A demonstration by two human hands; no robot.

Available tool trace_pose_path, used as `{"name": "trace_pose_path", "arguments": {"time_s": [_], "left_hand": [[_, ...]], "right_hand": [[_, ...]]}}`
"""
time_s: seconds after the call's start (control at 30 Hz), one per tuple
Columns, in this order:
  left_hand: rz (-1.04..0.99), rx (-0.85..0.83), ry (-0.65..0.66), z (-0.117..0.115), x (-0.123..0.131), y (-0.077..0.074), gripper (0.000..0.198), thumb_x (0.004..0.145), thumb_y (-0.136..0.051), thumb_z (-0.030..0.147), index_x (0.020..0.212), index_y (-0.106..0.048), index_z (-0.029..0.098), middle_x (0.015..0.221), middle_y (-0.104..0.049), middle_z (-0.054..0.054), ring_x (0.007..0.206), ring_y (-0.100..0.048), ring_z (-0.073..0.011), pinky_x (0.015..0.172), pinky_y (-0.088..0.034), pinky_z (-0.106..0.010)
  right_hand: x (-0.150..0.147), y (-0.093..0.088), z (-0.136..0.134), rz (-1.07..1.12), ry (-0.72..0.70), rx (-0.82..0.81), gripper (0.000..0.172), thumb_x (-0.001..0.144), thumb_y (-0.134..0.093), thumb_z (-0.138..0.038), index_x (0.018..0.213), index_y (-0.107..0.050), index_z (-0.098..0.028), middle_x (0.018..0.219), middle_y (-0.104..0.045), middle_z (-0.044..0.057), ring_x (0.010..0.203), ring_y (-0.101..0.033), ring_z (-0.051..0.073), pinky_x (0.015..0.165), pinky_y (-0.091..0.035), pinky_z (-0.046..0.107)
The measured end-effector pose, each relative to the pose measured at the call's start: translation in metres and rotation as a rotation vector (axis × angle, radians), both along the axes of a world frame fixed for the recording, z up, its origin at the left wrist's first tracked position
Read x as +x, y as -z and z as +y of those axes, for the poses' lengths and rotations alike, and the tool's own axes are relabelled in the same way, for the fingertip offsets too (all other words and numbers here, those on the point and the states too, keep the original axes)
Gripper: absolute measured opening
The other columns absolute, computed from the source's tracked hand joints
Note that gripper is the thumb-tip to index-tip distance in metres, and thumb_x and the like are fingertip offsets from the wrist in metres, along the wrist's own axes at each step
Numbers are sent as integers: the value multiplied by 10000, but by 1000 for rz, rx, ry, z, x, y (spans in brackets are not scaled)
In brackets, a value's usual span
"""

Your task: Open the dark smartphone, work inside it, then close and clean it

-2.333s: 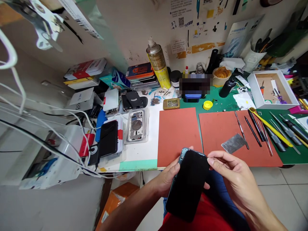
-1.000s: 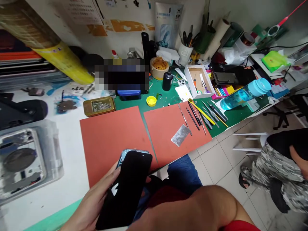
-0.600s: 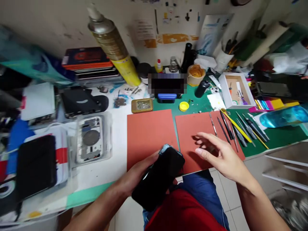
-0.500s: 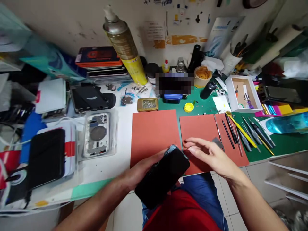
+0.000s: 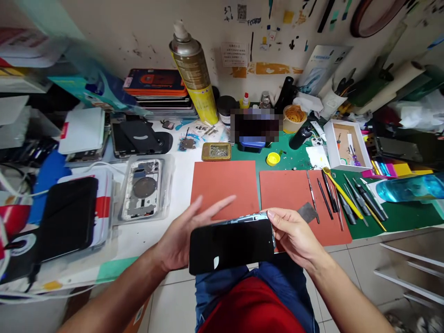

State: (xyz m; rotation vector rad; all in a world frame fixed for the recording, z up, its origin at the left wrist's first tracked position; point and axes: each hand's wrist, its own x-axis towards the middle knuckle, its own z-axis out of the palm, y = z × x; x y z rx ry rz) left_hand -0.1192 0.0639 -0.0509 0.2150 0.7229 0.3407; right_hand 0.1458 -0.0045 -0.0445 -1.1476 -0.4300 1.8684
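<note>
A smartphone (image 5: pixel 231 247) with a dark screen is held level above my lap, at the front edge of the table. Along its far long edge a pale inner part shows. My right hand (image 5: pixel 293 231) grips its right end, thumb on the top corner; the fingers beneath are partly hidden. By the left end, my left hand (image 5: pixel 185 233) is open with the fingers spread; whether its palm touches the phone I cannot tell. Beyond the hands lie a left reddish-brown mat (image 5: pixel 224 182) and a right reddish-brown mat (image 5: pixel 282 192). A grey flat blade (image 5: pixel 307 212) rests near my right hand.
On the right lie several tweezers and pen-like tools, with a yellow brush (image 5: pixel 343 194) among them. Left stand an opened phone housing (image 5: pixel 142 188) in a clear tray and another black phone (image 5: pixel 69 217). A spray can (image 5: pixel 196 74) and a small tin (image 5: pixel 216 151) are at the back.
The phone has turned from slanted to nearly level. My right hand has moved onto its right end, while my left hand has loosened from its side and spread its fingers.
</note>
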Motion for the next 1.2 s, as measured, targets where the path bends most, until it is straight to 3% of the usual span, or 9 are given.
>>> {"name": "trace_pose_path", "arguments": {"time_s": [0.07, 0.17, 0.23, 0.33, 0.47, 0.67, 0.87, 1.1, 1.2], "left_hand": [[79, 38, -228, -11, 1, 4, 788, 1056, -546, 697, 1733, -388, 328, 1254, -840, -129, 1136, -816, -342, 1050, -600, -506], [69, 141, -684, -27, 28, 1, 956, 971, -471, 883, 1729, -401, 304, 1448, -764, -125, 1333, -720, -354, 1161, -532, -503], [37, 233, -785, -30, 55, -5, 1063, 909, -426, 971, 1706, -450, 268, 1486, -728, -167, 1379, -676, -408, 1150, -532, -549], [33, 326, -929, -18, 81, -13, 852, 983, -433, 884, 1640, -541, 353, 1159, -806, -99, 1098, -772, -327, 1049, -596, -525], [-91, 294, -858, -1, 81, -14, 646, 1086, -376, 740, 1601, -571, 402, 1012, -723, -54, 871, -711, -214, 884, -630, -397], [-136, 245, -813, 2, 75, -10, 710, 1096, -273, 746, 1577, -600, 339, 1007, -693, -78, 871, -686, -214, 824, -624, -369], [-127, 209, -741, 3, 75, -12, 689, 1069, -410, 764, 1581, -597, 343, 994, -723, -71, 811, -685, -200, 774, -615, -345], [-97, 228, -754, 5, 76, -8, 684, 1101, -348, 723, 1564, -612, 294, 989, -722, -100, 841, -693, -208, 790, -614, -341], [-80, 247, -751, 5, 77, -6, 660, 1082, -412, 736, 1528, -641, 308, 965, -729, -92, 829, -699, -212, 785, -621, -347]], "right_hand": [[-12, 0, -6, 25, 145, 13, 387, 886, -892, -566, 898, -847, -182, 643, -637, -9, 574, -487, 129, 573, -445, 269], [-41, 0, -12, 95, 299, 37, 320, 958, -830, -525, 1024, -857, -212, 786, -740, 39, 679, -618, 182, 687, -559, 323], [-61, 0, -16, 127, 347, 40, 305, 985, -795, -522, 1050, -852, -229, 904, -790, 64, 783, -693, 222, 785, -610, 374], [-80, 0, -22, 134, 351, 30, 302, 1006, -767, -521, 1055, -845, -234, 1023, -817, 85, 927, -745, 263, 918, -629, 431], [-79, 0, -30, 98, 295, 12, 350, 1022, -732, -547, 1096, -853, -228, 1095, -828, 116, 1015, -767, 305, 1007, -620, 504], [-65, 6, -36, 31, 252, -27, 347, 981, -806, -501, 1181, -867, -224, 1035, -855, 123, 976, -819, 335, 956, -643, 543], [-64, 20, -45, -68, 247, -25, 345, 1016, -795, -479, 1250, -842, -230, 929, -857, 90, 862, -838, 288, 900, -671, 513], [-60, 23, -49, -186, 200, -20, 400, 1035, -765, -526, 1248, -814, -191, 886, -849, 92, 869, -847, 268, 856, -695, 440], [-59, 23, -48, -203, 177, -20, 427, 1025, -766, -559, 1222, -813, -182, 871, -848, 93, 849, -850, 266, 851, -704, 432]]}}
